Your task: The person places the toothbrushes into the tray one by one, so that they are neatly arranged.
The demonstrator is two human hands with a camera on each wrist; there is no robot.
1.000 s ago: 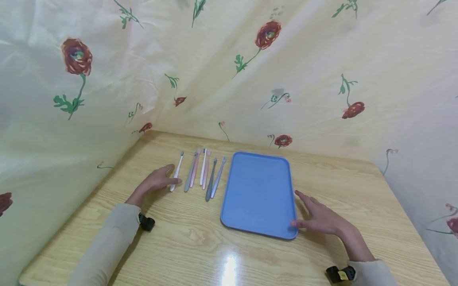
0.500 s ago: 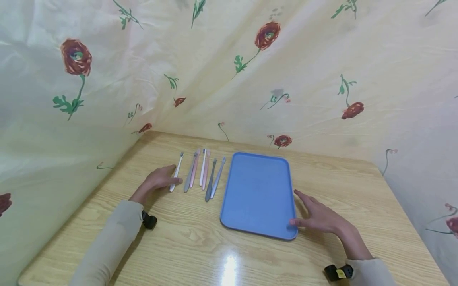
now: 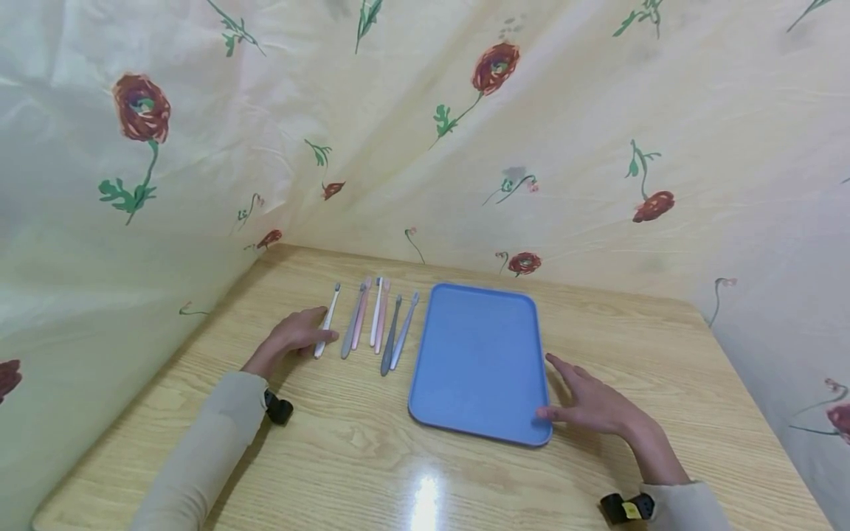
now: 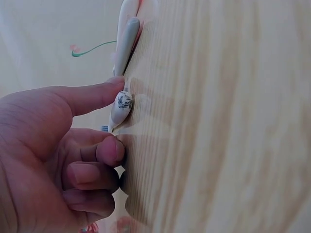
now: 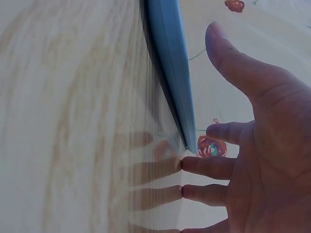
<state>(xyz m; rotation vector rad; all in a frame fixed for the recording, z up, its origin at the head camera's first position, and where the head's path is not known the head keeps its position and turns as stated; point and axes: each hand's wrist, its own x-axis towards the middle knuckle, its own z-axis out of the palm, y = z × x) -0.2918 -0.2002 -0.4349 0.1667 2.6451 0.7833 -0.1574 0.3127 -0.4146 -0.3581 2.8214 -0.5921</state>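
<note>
My left hand (image 3: 295,332) is at the leftmost toothbrush (image 3: 327,324), a white one lying on the wooden table. In the left wrist view, the thumb (image 4: 99,94) and bent fingers (image 4: 111,151) stand on either side of its handle, with gaps showing between. At the right edge of a blue tray (image 3: 479,361), my right hand (image 3: 594,402) has its fingers spread and holds nothing. Its thumb (image 3: 554,414) overlaps the tray's rim from above. In the right wrist view, straight fingers (image 5: 209,167) reach down to the tabletop beside the tray's side wall.
Between the left hand and the tray lie several more toothbrushes: a grey one (image 3: 352,328), a pink one (image 3: 381,328), a dark grey one (image 3: 389,343) and others. A flowered cloth (image 3: 425,133) hangs behind the wooden table (image 3: 352,457) and along its sides.
The left forearm has shifted slightly to the right, while the left fingers stay around the white toothbrush. The right hand, tray and toothbrushes hold almost the same places.
</note>
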